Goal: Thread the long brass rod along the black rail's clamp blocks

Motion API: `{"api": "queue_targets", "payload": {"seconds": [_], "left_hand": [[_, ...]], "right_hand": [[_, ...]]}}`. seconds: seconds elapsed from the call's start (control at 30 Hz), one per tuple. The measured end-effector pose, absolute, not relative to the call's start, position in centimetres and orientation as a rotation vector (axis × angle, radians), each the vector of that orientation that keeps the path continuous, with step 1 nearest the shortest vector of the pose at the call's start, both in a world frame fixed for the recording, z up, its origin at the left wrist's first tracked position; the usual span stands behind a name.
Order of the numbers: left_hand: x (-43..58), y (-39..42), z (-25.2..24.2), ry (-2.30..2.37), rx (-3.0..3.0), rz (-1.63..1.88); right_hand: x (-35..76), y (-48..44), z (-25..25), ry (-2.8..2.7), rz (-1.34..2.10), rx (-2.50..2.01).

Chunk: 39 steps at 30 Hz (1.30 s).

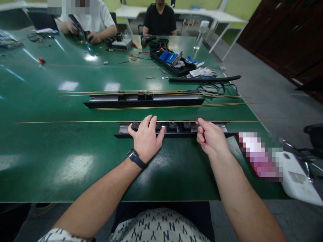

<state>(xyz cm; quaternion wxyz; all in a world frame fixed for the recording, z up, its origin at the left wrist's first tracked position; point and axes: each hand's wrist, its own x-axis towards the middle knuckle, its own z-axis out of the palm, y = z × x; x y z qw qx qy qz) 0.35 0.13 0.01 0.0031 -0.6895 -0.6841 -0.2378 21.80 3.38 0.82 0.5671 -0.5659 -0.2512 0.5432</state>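
A long black rail (174, 135) with a silvery channel lies across the green table in front of me. Several black blocks (172, 126) sit inside that channel. My left hand (146, 137) rests over the rail's left part, fingers spread and touching it; it covers some of the blocks. Along the rail's far side runs a thin brass-coloured rod (75, 122), reaching well past both ends. Near the rail's right end my right hand (209, 136) is closed in a pinch at the rod.
Beyond lies a second black rail (143, 103) with thin rods around it. Farther back are a black strip (202, 79), a cable (212, 88), gloves (203, 72) and a black tray (180, 70). A white device (300, 178) lies right. Two people sit opposite.
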Motion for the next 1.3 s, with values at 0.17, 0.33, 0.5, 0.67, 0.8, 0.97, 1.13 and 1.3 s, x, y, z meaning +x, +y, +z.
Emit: {"api": "queue_targets", "payload": {"seconds": [0.17, 0.33, 0.5, 0.67, 0.8, 0.97, 1.13, 1.3], "left_hand": [[0.31, 0.14, -0.02, -2.125, -2.169, -0.782], [0.23, 0.16, -0.13, -2.114, -2.171, -0.804], [0.13, 0.19, -0.16, -2.105, -2.170, -0.808], [0.05, 0.13, -0.17, -2.098, -2.172, -0.813], [0.11, 0.09, -0.20, -2.104, -2.168, -0.808], [0.15, 0.12, -0.20, -2.103, -2.170, -0.801], [0.17, 0.16, -0.19, -2.111, -2.171, -0.791], [0.19, 0.16, -0.14, -2.124, -2.168, -0.779]], "right_hand": [[21.93, 3.38, 0.75, -0.605, 1.281, -1.321], [22.08, 3.31, 0.73, -0.596, 1.309, -1.301], [21.98, 3.14, 1.09, -0.617, 1.343, -1.300], [21.84, 3.01, 1.35, -0.622, 1.339, -1.299], [21.74, 3.05, 1.20, -0.620, 1.324, -1.303], [21.74, 3.15, 1.03, -0.627, 1.305, -1.310], [21.75, 3.33, 0.92, -0.606, 1.296, -1.322], [21.70, 3.34, 0.97, -0.598, 1.283, -1.335]]}}
